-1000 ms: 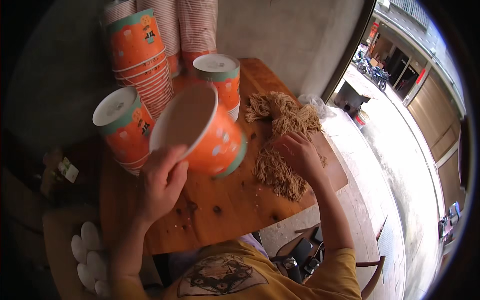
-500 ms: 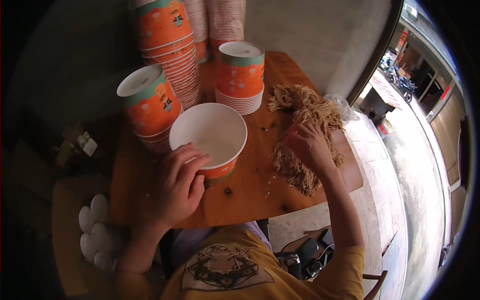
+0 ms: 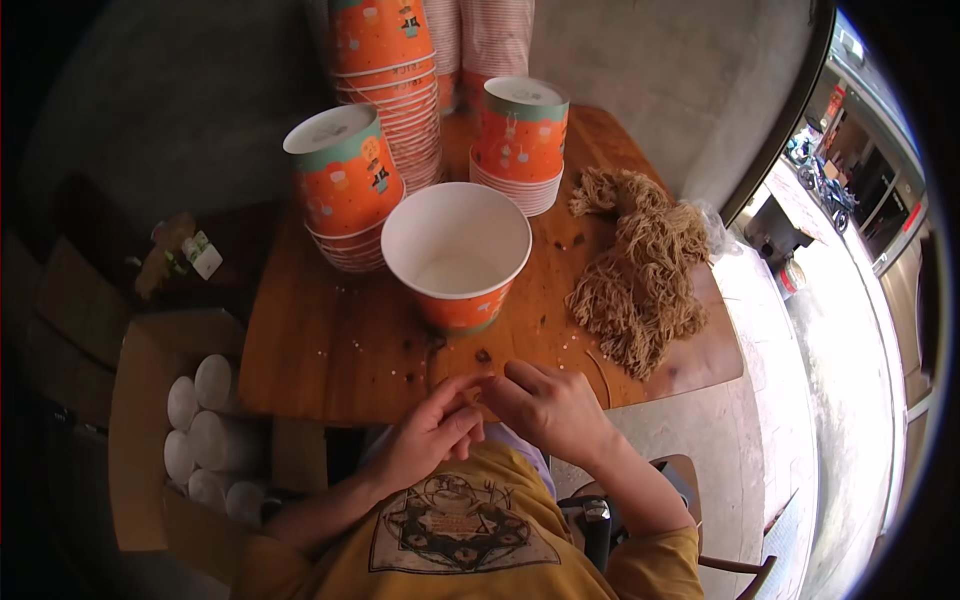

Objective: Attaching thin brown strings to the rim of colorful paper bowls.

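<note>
Over the near table edge my left hand and my right hand meet at the fingertips. Both have bent, pinching fingers; what lies between them is too small to make out. A paper bucket, white inside and orange outside, stands upright just beyond them with its mouth up. To its right lies a heap of tan, crinkled strands, like dried noodles or twine. One loose strand curves over the wood near my right hand.
Upside-down bucket stacks stand on the wooden table: one left, one behind, taller ones against the wall. An open carton with white cylinders is at lower left. A clear plastic bag lies behind the heap.
My right hand has left the tan heap and come to the near table edge. My left hand has let go of the bucket's rim and joined it. The view has shifted slightly.
</note>
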### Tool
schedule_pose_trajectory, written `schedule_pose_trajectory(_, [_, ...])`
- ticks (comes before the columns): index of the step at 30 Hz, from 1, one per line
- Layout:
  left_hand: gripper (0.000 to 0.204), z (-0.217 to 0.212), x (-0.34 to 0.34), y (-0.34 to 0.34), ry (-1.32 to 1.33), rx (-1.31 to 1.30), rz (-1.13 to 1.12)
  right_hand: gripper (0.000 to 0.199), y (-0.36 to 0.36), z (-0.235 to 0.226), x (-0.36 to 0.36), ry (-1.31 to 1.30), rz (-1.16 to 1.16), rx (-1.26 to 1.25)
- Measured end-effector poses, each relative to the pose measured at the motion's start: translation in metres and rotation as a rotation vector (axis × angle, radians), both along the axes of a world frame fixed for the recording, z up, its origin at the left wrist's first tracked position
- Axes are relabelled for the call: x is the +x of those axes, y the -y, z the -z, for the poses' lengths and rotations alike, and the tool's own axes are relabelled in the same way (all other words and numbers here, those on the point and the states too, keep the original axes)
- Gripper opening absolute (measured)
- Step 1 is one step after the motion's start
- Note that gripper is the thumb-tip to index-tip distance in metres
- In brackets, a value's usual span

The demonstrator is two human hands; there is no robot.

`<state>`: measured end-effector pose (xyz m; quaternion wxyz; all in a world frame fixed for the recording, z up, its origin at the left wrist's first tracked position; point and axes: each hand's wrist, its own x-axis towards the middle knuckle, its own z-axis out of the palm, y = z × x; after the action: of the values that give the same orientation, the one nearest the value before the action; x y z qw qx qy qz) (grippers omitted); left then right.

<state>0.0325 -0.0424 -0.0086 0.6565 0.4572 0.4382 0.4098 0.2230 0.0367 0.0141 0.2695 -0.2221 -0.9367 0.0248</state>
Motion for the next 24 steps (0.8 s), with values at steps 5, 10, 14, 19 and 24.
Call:
schedule_pose_trajectory(5, [0.023,0.009,-0.010,0.000,-0.188,0.147,-0.034,0.011,-0.005,-0.004,0.007,0.048,0.144,-0.092])
schedule_pose_trajectory(10, [0.009,0.016,-0.018,-0.010,-0.342,0.248,-0.129,0.014,-0.014,0.012,0.017,0.032,0.199,-0.148])
schedule_pose_trajectory(14, [0.007,0.010,-0.021,-0.013,-0.792,0.525,-0.251,0.027,-0.018,0.020,0.013,-0.038,0.085,-0.001])
schedule_pose_trajectory(19, [0.011,-0.002,-0.013,-0.017,-0.913,0.764,-0.216,0.032,0.007,0.027,-0.010,-0.288,-0.105,-0.518])
schedule_pose_trajectory(24, [0.012,0.003,-0.012,-0.017,-0.846,0.729,-0.188,0.026,0.005,0.042,-0.016,-0.217,-0.001,-0.675])
